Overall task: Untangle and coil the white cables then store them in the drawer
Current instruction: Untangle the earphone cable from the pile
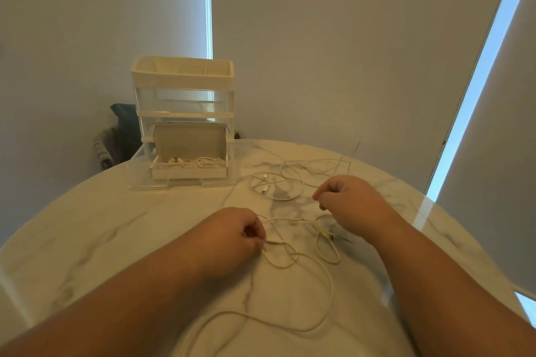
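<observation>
White cables [307, 258] lie tangled in loose loops on the marble table [87, 240] between my hands. My left hand [235, 238] pinches a cable end at its fingertips. Further right and slightly farther away, my right hand [348, 200] has its fingers curled and pinches a thin cable strand that runs up and away. A second cable [275, 182] with two white plugs lies coiled beyond my hands. The clear drawer unit [182, 122] stands at the back left; its bottom drawer [188, 171] is pulled out and holds a coiled white cable.
An open cardboard box flap [188, 139] stands inside the bottom drawer. A chair with dark cloth [116, 136] sits behind the table at the left. Grey blinds hang behind, and the table's round edge curves along the right.
</observation>
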`<state>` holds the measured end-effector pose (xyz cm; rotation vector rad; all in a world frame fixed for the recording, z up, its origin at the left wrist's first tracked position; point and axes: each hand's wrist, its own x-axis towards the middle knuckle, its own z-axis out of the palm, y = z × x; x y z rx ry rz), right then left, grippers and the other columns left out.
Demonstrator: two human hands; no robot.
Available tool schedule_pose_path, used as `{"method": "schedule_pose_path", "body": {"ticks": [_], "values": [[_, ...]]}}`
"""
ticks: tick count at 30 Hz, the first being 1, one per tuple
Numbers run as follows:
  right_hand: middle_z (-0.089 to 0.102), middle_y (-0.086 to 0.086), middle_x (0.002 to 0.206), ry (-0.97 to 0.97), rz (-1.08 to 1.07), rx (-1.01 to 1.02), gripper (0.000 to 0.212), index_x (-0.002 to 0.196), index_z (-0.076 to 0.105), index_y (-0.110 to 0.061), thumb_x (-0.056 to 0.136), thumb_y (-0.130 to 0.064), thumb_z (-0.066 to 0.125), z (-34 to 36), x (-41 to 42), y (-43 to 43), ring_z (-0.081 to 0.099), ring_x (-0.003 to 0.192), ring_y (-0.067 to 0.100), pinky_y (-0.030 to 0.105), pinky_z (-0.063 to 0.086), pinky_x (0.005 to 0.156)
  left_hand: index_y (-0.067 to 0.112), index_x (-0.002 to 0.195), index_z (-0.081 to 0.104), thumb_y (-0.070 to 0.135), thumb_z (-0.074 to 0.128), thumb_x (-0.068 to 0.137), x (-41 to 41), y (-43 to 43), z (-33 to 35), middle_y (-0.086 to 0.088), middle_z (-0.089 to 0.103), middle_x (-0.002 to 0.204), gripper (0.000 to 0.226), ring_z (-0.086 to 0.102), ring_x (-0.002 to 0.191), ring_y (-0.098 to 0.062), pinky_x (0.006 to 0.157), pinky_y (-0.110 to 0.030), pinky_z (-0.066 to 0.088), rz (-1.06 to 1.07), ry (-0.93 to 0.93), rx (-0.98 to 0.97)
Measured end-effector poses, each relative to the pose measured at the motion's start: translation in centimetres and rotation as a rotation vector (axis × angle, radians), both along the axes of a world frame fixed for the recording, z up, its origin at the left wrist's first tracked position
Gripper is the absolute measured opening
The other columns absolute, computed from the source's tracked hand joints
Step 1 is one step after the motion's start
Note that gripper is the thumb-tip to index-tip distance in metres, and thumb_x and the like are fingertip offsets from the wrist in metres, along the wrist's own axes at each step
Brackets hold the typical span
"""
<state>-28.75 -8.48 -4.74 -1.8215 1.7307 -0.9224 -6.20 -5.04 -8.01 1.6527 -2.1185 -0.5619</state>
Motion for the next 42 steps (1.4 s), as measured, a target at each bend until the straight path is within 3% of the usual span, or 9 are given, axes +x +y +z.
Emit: {"method": "schedule_pose_path", "body": {"ticks": [9,15,17,19,23,31,33,37,42], "values": [[0.069,-0.003,0.075,-0.246,-0.093,-0.004,0.029,0.075,0.072,-0.019,0.089,-0.017,0.047,0.3,-0.6,-0.8,0.055,0.066,0.016,0.037,0.049,0.068,0.031,0.080,0.072,0.020,0.073,0.085,1.0,-0.9,0.4,0.006,0.072,0.080,0.012,0.066,0.077,-0.007,0.073,-0.023,0.053,0.110,0.326,-0.087],[0.069,-0.005,0.081,0.152,0.227,0.243,0.034,0.084,0.070,-0.023,0.079,-0.057,0.071,-0.2,0.0,0.1,0.062,0.073,0.013,0.032,0.050,0.068,0.023,0.085,0.068,0.007,0.065,0.089,1.1,-0.8,1.1,0.006,0.072,0.076,0.016,0.068,0.069,-0.008,0.067,-0.026,0.057,0.123,0.478,-0.172],[0.069,-0.007,0.083,0.393,0.307,0.289,0.031,0.090,0.071,-0.026,0.077,-0.053,0.077,-0.6,0.2,0.3,0.061,0.075,0.010,0.028,0.048,0.070,0.023,0.085,0.066,0.007,0.062,0.091,1.4,-0.8,1.3,0.001,0.071,0.076,0.017,0.067,0.068,-0.009,0.065,-0.027,0.058,0.156,0.504,-0.225],[0.070,-0.006,0.082,0.410,0.262,0.229,0.014,0.088,0.072,-0.024,0.084,-0.037,0.074,-0.7,0.2,0.0,0.063,0.077,0.011,0.028,0.049,0.070,0.024,0.085,0.063,0.009,0.060,0.092,1.7,-0.8,1.5,0.000,0.069,0.079,0.017,0.065,0.070,-0.015,0.063,-0.028,0.055,0.190,0.507,-0.268],[0.068,-0.005,0.080,0.235,0.118,0.109,0.016,0.086,0.072,-0.022,0.096,-0.028,0.060,-0.8,0.2,-0.6,0.059,0.072,0.010,0.024,0.043,0.062,0.028,0.087,0.061,0.012,0.055,0.096,2.1,-0.8,1.7,-0.003,0.066,0.082,0.019,0.062,0.075,-0.027,0.062,-0.032,0.053,0.220,0.480,-0.350],[0.062,0.000,0.073,-0.162,-0.071,-0.169,0.024,0.081,0.065,-0.016,0.099,-0.029,0.055,-0.7,0.3,-1.1,0.058,0.069,0.018,0.024,0.041,0.056,0.034,0.095,0.058,0.015,0.066,0.090,3.0,-1.0,2.2,0.013,0.055,0.084,0.021,0.051,0.070,-0.005,0.064,-0.020,0.042,0.184,0.307,-0.418],[0.065,0.002,0.077,-0.301,-0.112,-0.167,0.023,0.083,0.065,-0.020,0.101,-0.029,0.053,-0.6,0.4,-1.1,0.059,0.067,0.017,0.012,0.040,0.047,0.033,0.093,0.057,0.015,0.066,0.090,3.1,-1.1,2.2,0.009,0.057,0.080,0.021,0.052,0.066,-0.009,0.061,-0.023,0.047,0.190,0.315,-0.378],[0.067,0.008,0.081,-0.533,-0.146,-0.111,0.025,0.087,0.066,-0.018,0.102,-0.031,0.050,-1.0,0.6,-1.5,0.058,0.052,0.017,0.030,0.042,0.054,0.031,0.090,0.061,0.017,0.065,0.091,3.6,-1.6,1.8,0.007,0.064,0.083,0.014,0.060,0.072,-0.010,0.060,-0.022,0.047,0.246,0.279,-0.238],[0.062,0.008,0.071,-0.744,-0.233,-0.021,0.023,0.093,0.063,-0.013,0.104,-0.027,0.047,-0.9,0.0,-2.4,0.049,0.047,0.017,0.027,0.036,0.047,0.030,0.088,0.065,0.021,0.063,0.092,4.6,-2.3,1.5,0.006,0.066,0.081,0.010,0.061,0.073,-0.010,0.058,-0.022,0.044,0.324,0.229,-0.129]]}}
